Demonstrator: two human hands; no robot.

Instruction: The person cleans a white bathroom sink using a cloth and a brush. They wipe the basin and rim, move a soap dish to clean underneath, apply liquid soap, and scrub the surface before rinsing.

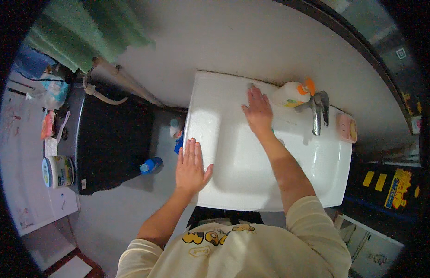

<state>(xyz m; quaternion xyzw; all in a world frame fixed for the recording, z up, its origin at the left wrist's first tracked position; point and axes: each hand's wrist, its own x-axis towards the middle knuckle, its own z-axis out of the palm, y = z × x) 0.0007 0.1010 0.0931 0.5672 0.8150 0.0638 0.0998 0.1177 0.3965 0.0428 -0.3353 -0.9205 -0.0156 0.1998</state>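
Note:
Before me is a white ceramic washbasin (249, 156) with a shallow rectangular bowl. My left hand (191, 168) lies flat on its left rim, palm down, thumb apart from the fingers. Over the back ledge stretches my right hand (259, 107), also palm down; whether anything lies beneath the palm is hidden. A small dark patch shows at its fingertips, too blurred to name. Just right of that hand stands a white pump bottle (288, 94) with an orange top. Beside the bottle rises a chrome faucet (317, 114). Part of the drain (281, 142) shows by my right forearm.
A pink soap dish (345, 128) sits at the basin's back right corner. Left of the basin, a blue-capped bottle (151, 165) is near a black-covered appliance (114, 139). A white tub (58, 172) and a corrugated hose (105, 97) are farther left. A green curtain (89, 31) hangs above.

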